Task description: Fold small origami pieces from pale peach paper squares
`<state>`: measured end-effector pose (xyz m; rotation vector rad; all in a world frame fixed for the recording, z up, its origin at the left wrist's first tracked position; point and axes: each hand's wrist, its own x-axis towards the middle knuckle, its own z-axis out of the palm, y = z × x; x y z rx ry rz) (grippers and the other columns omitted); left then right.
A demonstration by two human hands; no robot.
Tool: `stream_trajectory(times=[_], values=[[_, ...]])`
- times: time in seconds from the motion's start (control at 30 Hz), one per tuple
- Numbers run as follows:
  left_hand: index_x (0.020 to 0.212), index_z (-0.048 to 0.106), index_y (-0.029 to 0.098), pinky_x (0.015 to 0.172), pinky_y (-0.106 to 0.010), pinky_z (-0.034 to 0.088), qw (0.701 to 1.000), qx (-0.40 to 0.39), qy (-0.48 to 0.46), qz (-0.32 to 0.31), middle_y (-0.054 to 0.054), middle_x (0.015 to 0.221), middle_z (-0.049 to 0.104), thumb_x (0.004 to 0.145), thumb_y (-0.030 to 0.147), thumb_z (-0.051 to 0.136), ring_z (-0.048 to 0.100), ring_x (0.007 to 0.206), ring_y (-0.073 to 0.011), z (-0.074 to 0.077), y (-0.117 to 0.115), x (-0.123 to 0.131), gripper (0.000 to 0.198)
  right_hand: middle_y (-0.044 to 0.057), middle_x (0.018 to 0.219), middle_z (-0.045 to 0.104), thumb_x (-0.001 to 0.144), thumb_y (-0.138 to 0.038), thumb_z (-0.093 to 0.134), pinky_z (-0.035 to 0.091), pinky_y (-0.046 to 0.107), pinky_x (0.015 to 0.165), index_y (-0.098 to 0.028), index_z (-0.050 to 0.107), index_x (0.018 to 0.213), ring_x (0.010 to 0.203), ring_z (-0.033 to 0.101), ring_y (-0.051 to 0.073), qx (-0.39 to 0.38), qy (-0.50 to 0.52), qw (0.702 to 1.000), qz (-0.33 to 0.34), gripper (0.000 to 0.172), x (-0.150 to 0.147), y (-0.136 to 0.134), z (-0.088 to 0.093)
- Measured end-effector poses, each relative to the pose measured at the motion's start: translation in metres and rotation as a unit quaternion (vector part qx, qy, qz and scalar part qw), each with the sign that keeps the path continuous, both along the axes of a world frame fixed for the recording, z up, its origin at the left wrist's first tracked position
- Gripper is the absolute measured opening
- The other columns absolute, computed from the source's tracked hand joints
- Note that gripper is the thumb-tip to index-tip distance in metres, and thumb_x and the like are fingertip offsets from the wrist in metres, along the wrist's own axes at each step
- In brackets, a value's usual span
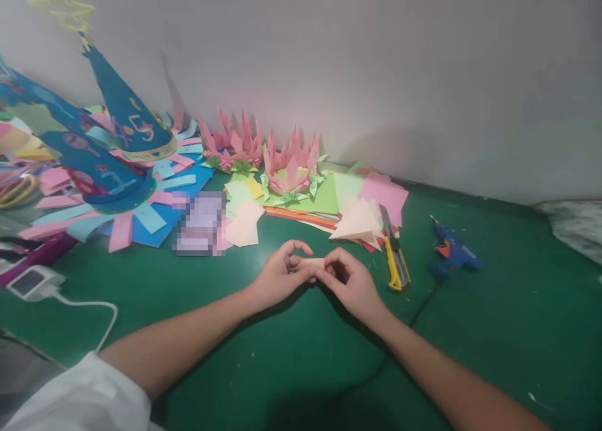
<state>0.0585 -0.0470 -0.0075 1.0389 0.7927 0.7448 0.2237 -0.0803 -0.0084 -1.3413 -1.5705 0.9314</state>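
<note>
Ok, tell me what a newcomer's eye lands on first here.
At centre, the left hand and right hand pinch a small pink folded paper between them. Behind, by the wall, stand spiky pink paper flowers, with tall blue paper cones at far left. Right of the hands, a yellow utility knife and a blue glue gun lie on the green table.

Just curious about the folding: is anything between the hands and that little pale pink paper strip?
Nothing visible. The left hand and right hand both pinch the small pale pink folded paper strip from either end; the yellow utility knife lies apart, to its right.
</note>
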Motion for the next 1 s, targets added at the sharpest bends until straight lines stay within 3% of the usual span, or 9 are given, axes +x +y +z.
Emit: stream_trajectory(times=[0.3,0.57,0.73,0.83,1.0], values=[[0.097,0.047,0.014,0.065,-0.026,0.053,0.995,-0.074,-0.037,0.055,-0.002,0.067,0.069,0.061,0.028,0.078,0.065,0.057,-0.0117,0.004,0.004,0.000,0.049,0.000,0.075,0.053,0.082,-0.033,0.059,0.047,0.026,0.064,-0.021,0.053,0.084,0.069,0.053,0.014,-0.009,0.081,0.996,0.029,0.014,0.001,0.004,-0.003],[0.098,0.045,0.015,0.064,-0.024,0.051,0.997,-0.062,-0.029,0.039,-0.002,0.067,0.069,0.063,0.027,0.076,0.066,0.061,-0.0125,0.004,0.005,0.002,0.048,-0.001,0.073,0.051,0.086,-0.036,0.051,0.046,0.025,0.061,-0.021,0.054,0.092,0.066,0.053,0.013,-0.033,0.127,0.991,0.031,0.016,0.004,0.002,0.003],[0.099,0.043,0.015,0.061,-0.020,0.049,0.999,-0.016,-0.035,-0.005,0.001,0.069,0.064,0.069,0.028,0.072,0.062,0.058,-0.0081,-0.002,0.001,0.003,0.044,0.000,0.074,0.053,0.082,-0.034,0.058,0.047,0.026,0.061,-0.021,0.058,0.099,0.066,0.054,0.014,-0.028,0.062,0.997,0.025,0.021,0.004,0.002,-0.003],[0.099,0.042,0.017,0.063,-0.022,0.051,0.998,-0.007,-0.055,0.013,0.002,0.080,0.060,0.067,0.029,0.073,0.063,0.061,-0.0077,-0.003,0.000,0.004,0.047,0.002,0.080,0.056,0.082,-0.033,0.058,0.048,0.028,0.063,-0.021,0.059,0.098,0.069,0.055,0.015,-0.025,0.047,0.998,0.028,0.020,0.003,0.002,-0.006],[0.099,0.040,0.019,0.065,-0.023,0.051,0.996,-0.035,-0.062,0.044,0.002,0.085,0.058,0.061,0.025,0.079,0.065,0.066,-0.0100,-0.001,0.004,0.003,0.055,0.000,0.077,0.054,0.080,-0.035,0.061,0.047,0.026,0.063,-0.021,0.051,0.090,0.068,0.054,0.013,-0.059,0.138,0.989,0.016,0.020,0.000,0.004,-0.006]])
